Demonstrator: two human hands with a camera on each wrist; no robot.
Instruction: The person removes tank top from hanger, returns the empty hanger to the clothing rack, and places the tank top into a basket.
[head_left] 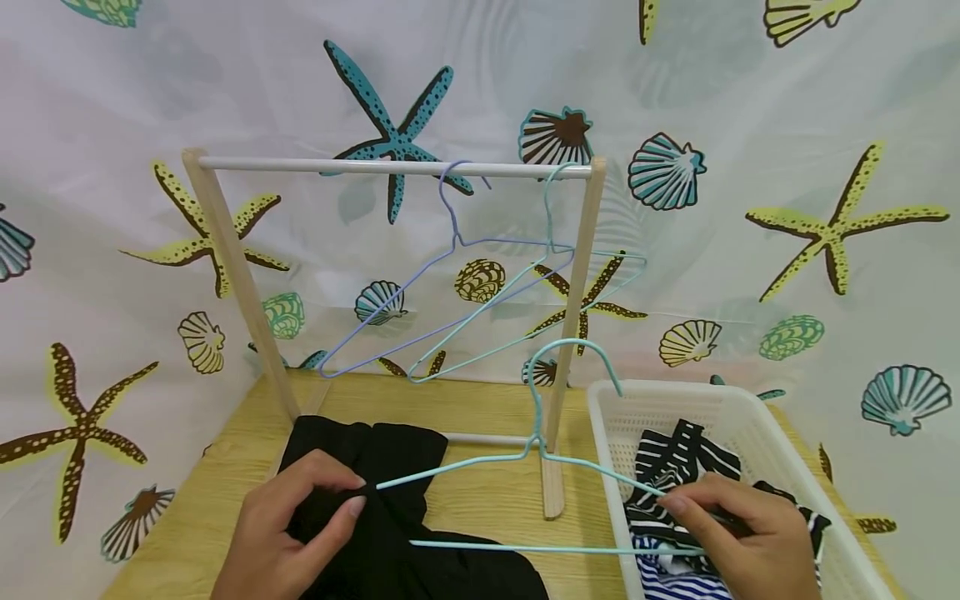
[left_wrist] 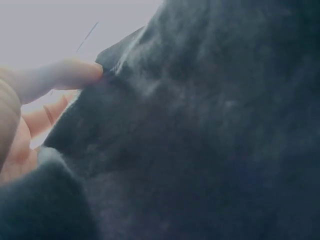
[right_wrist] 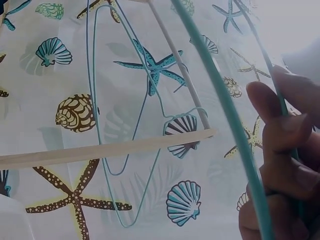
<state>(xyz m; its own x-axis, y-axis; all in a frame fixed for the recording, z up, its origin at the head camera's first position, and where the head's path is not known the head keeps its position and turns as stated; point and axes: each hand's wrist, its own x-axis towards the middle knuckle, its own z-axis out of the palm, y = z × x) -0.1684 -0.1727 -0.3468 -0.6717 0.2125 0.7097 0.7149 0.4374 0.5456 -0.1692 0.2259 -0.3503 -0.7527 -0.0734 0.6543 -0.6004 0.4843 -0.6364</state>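
Observation:
My right hand pinches the sloping arm of a light teal hanger, whose hook points up. In the right wrist view, the fingers curl round its thin bar. With thumb and forefinger my left hand pinches the edge of a black garment. The hanger's left end disappears at that pinched edge, hidden by the cloth. Below, the garment hangs and spreads over the table. Dark cloth fills most of the left wrist view, with the thumb at its edge.
A wooden rack with a white rail stands behind my hands. From it hang a purple hanger and another teal hanger. To the right, a white basket holds striped clothes on the wooden table.

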